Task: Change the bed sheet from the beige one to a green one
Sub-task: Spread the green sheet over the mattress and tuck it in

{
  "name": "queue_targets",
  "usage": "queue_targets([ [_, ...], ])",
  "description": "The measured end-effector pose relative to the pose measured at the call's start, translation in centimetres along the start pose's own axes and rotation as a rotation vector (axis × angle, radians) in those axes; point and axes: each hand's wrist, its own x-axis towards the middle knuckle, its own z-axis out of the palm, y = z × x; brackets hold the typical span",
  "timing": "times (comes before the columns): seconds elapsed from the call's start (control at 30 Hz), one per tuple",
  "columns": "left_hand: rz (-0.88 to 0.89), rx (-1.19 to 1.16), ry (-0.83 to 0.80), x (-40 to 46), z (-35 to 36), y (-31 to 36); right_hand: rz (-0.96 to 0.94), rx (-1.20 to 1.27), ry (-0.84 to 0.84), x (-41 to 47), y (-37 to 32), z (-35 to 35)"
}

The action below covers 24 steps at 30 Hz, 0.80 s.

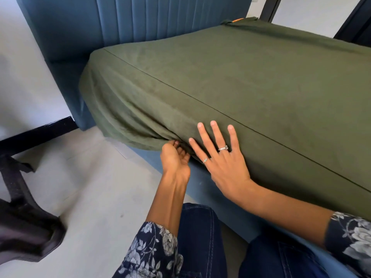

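Observation:
A dark green sheet (230, 77) covers the whole mattress, pulled over its near left corner and down the side. My right hand (222, 157) lies flat on the side of the mattress with its fingers spread and straight, pressing the green fabric. My left hand (175, 157) is just to its left at the bottom edge, fingers curled into the gathered hem of the sheet where it meets the blue bed base (174, 157). No beige sheet is in view.
A blue padded headboard (140, 19) stands behind the bed. Pale floor (90, 177) runs along the bed's left side. A black furniture leg (22, 207) stands at the lower left. My knees in dark jeans are close to the bed base.

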Motion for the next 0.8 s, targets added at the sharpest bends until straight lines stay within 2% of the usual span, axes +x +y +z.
queue_targets([
  [0.17, -0.039, -0.071, -0.086, -0.2, 0.8, 0.4, -0.078, -0.015, -0.012, 0.7, 1.2, 0.1],
  [0.33, -0.097, -0.100, -0.229, 3.3, 2.7, 1.1, -0.175, 0.069, 0.007, 0.9, 3.5, -0.4],
  [0.43, -0.174, 0.042, -0.328, 5.2, 2.5, 2.9, -0.249, 0.125, 0.032, 1.2, 4.6, -0.5],
  [0.53, -0.243, 0.389, -0.309, 6.1, 1.3, 5.1, -0.255, 0.147, 0.033, 1.0, 4.3, -0.4],
  [0.6, -0.146, 0.671, -0.183, 6.7, 0.7, 6.2, -0.247, 0.151, 0.019, 1.2, 4.1, -0.4],
  [0.63, -0.028, 0.810, -0.116, 6.8, 0.4, 6.8, -0.242, 0.154, 0.015, 1.3, 4.1, -0.3],
  [0.7, 0.331, 1.029, -0.016, 7.6, -1.1, 8.1, -0.221, 0.160, 0.012, 1.3, 3.9, -0.4],
  [0.73, 0.455, 1.072, -0.003, 7.8, -1.8, 8.7, -0.212, 0.158, 0.007, 1.3, 3.8, -0.4],
  [0.8, 0.570, 1.089, -0.020, 8.1, -3.3, 9.6, -0.202, 0.163, 0.000, 1.3, 3.5, -0.4],
])
